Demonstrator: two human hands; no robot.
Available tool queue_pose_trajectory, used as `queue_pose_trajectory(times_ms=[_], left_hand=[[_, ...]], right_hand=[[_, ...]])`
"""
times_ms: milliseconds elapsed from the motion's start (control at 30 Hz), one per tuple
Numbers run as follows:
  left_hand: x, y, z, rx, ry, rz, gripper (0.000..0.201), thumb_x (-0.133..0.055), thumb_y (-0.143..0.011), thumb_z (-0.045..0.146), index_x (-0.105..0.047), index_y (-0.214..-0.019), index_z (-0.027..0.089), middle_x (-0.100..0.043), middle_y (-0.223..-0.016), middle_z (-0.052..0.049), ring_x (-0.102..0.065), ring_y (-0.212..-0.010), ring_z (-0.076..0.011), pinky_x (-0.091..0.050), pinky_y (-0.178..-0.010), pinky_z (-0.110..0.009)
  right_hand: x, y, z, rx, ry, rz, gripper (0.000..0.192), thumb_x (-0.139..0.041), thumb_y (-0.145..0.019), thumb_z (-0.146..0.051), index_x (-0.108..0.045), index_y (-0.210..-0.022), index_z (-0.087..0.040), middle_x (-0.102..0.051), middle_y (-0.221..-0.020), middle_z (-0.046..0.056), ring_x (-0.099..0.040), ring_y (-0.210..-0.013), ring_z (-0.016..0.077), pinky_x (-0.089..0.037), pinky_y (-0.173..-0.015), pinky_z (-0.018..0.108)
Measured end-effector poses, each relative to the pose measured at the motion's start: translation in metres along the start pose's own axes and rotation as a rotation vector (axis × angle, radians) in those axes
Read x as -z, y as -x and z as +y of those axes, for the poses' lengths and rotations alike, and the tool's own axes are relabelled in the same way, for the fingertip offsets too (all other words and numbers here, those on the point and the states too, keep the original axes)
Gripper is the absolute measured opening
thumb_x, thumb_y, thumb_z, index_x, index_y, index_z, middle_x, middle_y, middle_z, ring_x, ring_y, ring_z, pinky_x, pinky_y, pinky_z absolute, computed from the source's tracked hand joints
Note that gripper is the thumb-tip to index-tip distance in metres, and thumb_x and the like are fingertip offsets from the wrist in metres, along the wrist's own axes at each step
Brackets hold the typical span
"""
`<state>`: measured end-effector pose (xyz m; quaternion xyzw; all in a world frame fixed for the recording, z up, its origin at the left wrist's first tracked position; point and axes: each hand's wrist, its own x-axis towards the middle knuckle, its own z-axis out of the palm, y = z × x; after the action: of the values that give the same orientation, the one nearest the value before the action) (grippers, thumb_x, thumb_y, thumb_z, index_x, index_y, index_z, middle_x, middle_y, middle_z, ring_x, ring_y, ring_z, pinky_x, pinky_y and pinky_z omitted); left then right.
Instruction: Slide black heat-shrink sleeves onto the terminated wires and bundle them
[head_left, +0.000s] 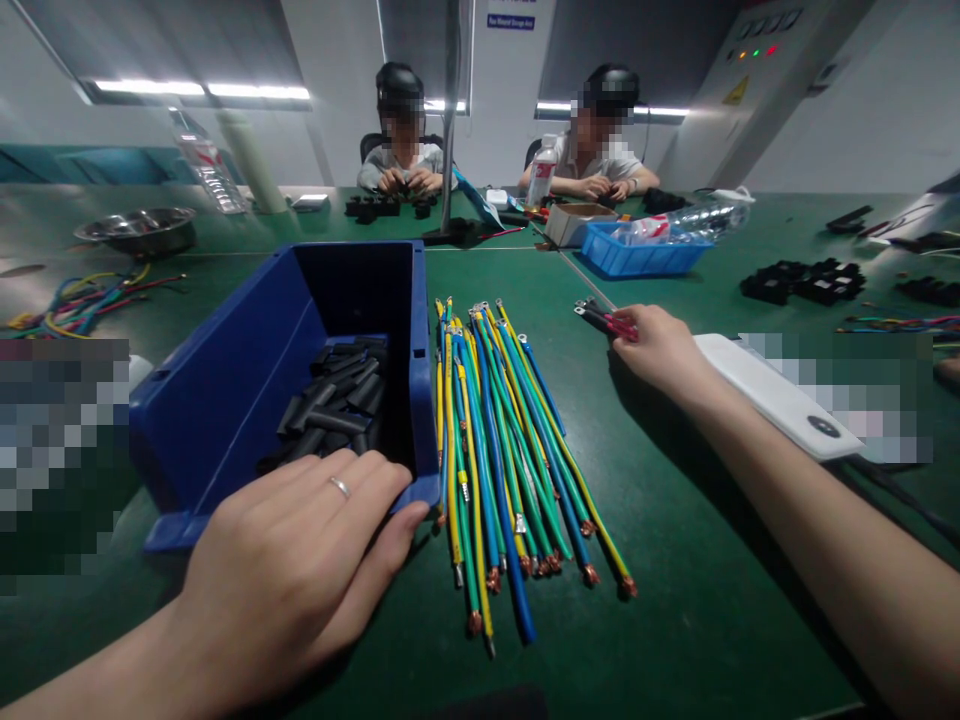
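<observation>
My left hand (300, 560) is closed over the front lip of a blue plastic bin (202, 410), fingers inside and thumb outside. Short black tubes (330, 415) lie in a heap in this bin. To its right, a bundle of green, yellow and blue wires (510, 450) rests on the table, with ring lugs on far ends and bare copper on several near ends. My right hand (660, 350) reaches forward beyond the bundle, its fingers pinched around a few short black and red wires (596, 318) tipped with metal lugs.
A white device (780, 395) lies beside my right forearm. Farther back are a light-blue tray (637, 250) with a plastic bottle, black parts (802, 280), and a metal bowl (142, 232). Loose wires (82, 300) lie at left. Two people (405, 150) sit across the table.
</observation>
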<state>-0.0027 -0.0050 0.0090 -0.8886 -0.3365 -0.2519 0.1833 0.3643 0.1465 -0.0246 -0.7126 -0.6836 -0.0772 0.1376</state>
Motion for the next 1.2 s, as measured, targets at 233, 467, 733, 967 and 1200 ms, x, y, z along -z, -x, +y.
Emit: queue_pose_trajectory(times_ms=[233, 467, 733, 967, 1200], left_hand=[[0.0, 0.002, -0.001, 0.001, -0.021, -0.017, 0.02, -0.037, -0.102, 0.028, -0.053, -0.092, 0.02, -0.068, -0.074, -0.003, -0.064, -0.063, -0.0205, -0.045, -0.054, -0.034], [-0.001, -0.001, -0.001, -0.008, -0.009, 0.001, 0.02, -0.037, -0.102, 0.026, -0.052, -0.091, 0.019, -0.067, -0.073, -0.003, -0.063, -0.061, -0.0212, -0.042, -0.053, -0.034], [0.001, 0.0, 0.0, -0.005, -0.002, -0.015, 0.02, -0.039, -0.101, 0.026, -0.054, -0.091, 0.018, -0.067, -0.074, -0.004, -0.061, -0.062, -0.021, -0.042, -0.055, -0.034], [0.002, -0.004, 0.0, 0.048, -0.239, -0.063, 0.049, -0.033, -0.101, 0.043, -0.064, -0.098, 0.006, -0.072, -0.088, -0.019, -0.068, -0.079, -0.0345, -0.048, -0.066, -0.044], [0.002, 0.0, -0.002, 0.086, -0.108, -0.106, 0.046, -0.03, -0.102, 0.044, -0.06, -0.079, 0.016, -0.065, -0.065, -0.006, -0.064, -0.056, -0.0246, -0.043, -0.049, -0.035]], right_hand=[[0.006, 0.005, -0.006, 0.001, 0.024, -0.002, 0.037, -0.047, -0.086, -0.03, -0.068, -0.112, -0.013, -0.065, -0.099, 0.015, -0.061, -0.09, 0.0276, -0.046, -0.082, 0.037], [0.005, 0.008, -0.009, 0.007, -0.002, 0.042, 0.042, -0.051, -0.087, -0.04, -0.065, -0.113, -0.01, -0.065, -0.102, 0.018, -0.061, -0.094, 0.0314, -0.046, -0.085, 0.041], [0.028, 0.017, -0.043, 0.28, -0.29, 0.077, 0.037, -0.049, -0.091, -0.031, -0.057, -0.122, -0.013, -0.066, -0.108, 0.013, -0.063, -0.096, 0.024, -0.048, -0.088, 0.035], [0.008, 0.028, -0.064, 0.563, -0.308, -0.118, 0.041, -0.043, -0.094, -0.03, -0.054, -0.129, -0.013, -0.059, -0.125, 0.015, -0.052, -0.117, 0.0287, -0.041, -0.103, 0.045], [0.003, 0.024, -0.058, 0.616, -0.355, -0.113, 0.036, -0.044, -0.092, -0.025, -0.059, -0.123, -0.014, -0.06, -0.123, 0.014, -0.053, -0.115, 0.0306, -0.044, -0.1, 0.049]])
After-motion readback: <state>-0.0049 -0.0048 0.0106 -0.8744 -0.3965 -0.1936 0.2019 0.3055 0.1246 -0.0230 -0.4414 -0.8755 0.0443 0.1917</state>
